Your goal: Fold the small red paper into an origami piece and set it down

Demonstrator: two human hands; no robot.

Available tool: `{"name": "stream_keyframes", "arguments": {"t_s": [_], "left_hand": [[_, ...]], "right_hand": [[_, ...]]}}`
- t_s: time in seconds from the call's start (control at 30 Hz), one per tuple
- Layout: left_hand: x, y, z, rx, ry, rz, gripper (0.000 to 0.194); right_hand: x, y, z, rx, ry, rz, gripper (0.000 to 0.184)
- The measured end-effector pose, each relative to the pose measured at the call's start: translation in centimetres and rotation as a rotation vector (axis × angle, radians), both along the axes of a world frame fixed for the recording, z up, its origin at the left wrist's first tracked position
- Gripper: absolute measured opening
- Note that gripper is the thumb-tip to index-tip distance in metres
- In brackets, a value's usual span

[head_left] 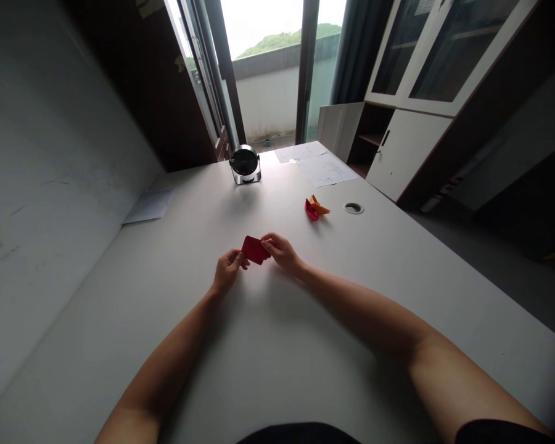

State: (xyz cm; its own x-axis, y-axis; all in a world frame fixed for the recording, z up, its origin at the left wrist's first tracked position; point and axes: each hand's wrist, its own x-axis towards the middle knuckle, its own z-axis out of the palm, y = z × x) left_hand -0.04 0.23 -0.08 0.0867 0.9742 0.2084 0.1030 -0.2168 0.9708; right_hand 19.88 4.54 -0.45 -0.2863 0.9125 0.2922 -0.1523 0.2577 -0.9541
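A piece of folded red paper [254,250] is held up a little above the white table, between both hands. My left hand [230,267] pinches its left corner with thumb and fingers. At the right corner, my right hand [280,250] grips it in the same way, its fingers partly behind the paper. The paper shows a flat, roughly diamond-like outline with crease lines. Farther back to the right, folded paper figures in red [311,211] and orange [320,208] rest on the table, touching or overlapping.
A round black device on a silver stand [245,164] stands at the table's far side. Printed sheets [326,168] lie at the far right, near a cable hole [353,208]. Another paper stack [148,205] lies by the left wall. A white cabinet [409,148] stands beyond the right edge.
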Motion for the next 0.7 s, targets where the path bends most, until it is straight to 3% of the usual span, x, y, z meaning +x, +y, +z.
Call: {"name": "stream_keyframes", "arguments": {"t_s": [0.17, 0.3, 0.7], "left_hand": [[0.3, 0.0, -0.3, -0.012, -0.024, -0.039, 0.032], [0.5, -0.2, 0.0, -0.031, -0.063, -0.064, 0.032], [0.6, -0.2, 0.1, -0.031, -0.075, -0.062, 0.032]], "right_hand": [[0.3, 0.3, 0.3, -0.09, 0.1, 0.013, 0.032], [0.2, 0.2, 0.0, -0.104, 0.059, 0.052, 0.035], [-0.2, -1.3, 0.7, 0.216, -0.295, 0.042, 0.024]]}}
